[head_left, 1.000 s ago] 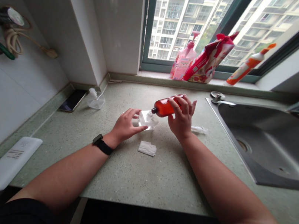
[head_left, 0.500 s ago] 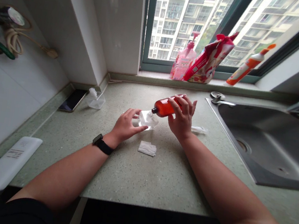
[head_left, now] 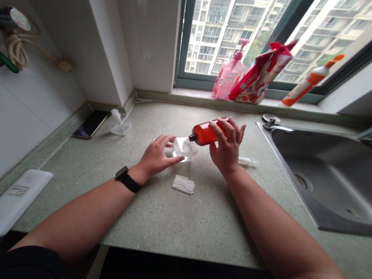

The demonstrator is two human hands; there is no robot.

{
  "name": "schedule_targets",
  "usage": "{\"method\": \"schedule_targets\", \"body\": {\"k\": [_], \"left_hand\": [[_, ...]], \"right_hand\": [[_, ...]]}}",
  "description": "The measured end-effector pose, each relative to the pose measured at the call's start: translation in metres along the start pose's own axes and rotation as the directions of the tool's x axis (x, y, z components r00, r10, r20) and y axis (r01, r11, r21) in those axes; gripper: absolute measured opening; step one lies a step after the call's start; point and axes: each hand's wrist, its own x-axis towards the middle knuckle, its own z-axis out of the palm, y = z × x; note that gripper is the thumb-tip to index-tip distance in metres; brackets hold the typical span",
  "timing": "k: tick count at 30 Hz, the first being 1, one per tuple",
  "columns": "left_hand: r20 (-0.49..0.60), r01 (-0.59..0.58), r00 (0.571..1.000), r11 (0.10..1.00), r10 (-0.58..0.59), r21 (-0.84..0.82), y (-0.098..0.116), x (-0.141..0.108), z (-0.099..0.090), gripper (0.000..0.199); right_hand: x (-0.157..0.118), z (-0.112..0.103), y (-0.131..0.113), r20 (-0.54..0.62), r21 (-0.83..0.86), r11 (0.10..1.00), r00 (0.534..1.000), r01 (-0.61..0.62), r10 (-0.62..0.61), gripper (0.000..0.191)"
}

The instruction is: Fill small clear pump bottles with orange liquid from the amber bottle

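My right hand [head_left: 226, 141] is wrapped round a reddish-orange see-through bottle [head_left: 204, 133], tilted with its black uncapped neck pointing down to the left. Just below the neck, clear liquid shows at the mouth of a small clear container [head_left: 184, 151] on the counter. Thumb and fingers of my left hand [head_left: 160, 154] grip that container from its left side. A folded white tissue [head_left: 183, 184] lies in front of it. Behind my right wrist is a clear and white slender object [head_left: 248, 161], partly hidden; I cannot make out its kind.
A clear cup [head_left: 120, 124] holding a white nozzle-like part stands near a phone [head_left: 91, 124] at the left wall. A white power bank [head_left: 10, 204] lies front left. The steel sink [head_left: 344, 177] is at right. A pink pump bottle [head_left: 228, 78], red bag and orange-white bottle line the windowsill.
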Motion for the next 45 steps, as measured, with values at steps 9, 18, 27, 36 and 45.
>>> {"method": "schedule_targets", "body": {"k": [9,18,27,36,45], "left_hand": [[-0.005,-0.005,1.0,1.0,0.005,0.001,-0.0001,-0.0001,0.0001,0.062],[-0.005,-0.006,1.0,1.0,0.006,0.011,0.0001,0.0003,0.0003,0.061],[-0.001,-0.002,1.0,1.0,0.002,0.005,0.0,0.0011,0.0011,0.061],[0.003,0.014,1.0,1.0,-0.014,0.0,0.003,0.0008,-0.0008,0.061],[-0.001,0.001,1.0,1.0,-0.001,0.006,0.0011,0.0006,0.0,0.062]], "right_hand": [[-0.0008,0.0008,0.0012,-0.028,0.0,1.0,0.999,0.024,-0.024,0.074],[-0.0002,0.0007,0.0012,-0.009,-0.02,1.0,1.0,0.019,-0.019,0.074],[0.0,-0.0004,0.001,-0.007,-0.015,0.999,1.0,0.028,-0.028,0.078],[-0.0003,0.0,0.0024,0.011,-0.029,0.999,1.0,0.02,-0.02,0.075],[0.0005,-0.0019,0.0002,0.013,-0.025,1.0,1.0,0.007,-0.007,0.075]]}}
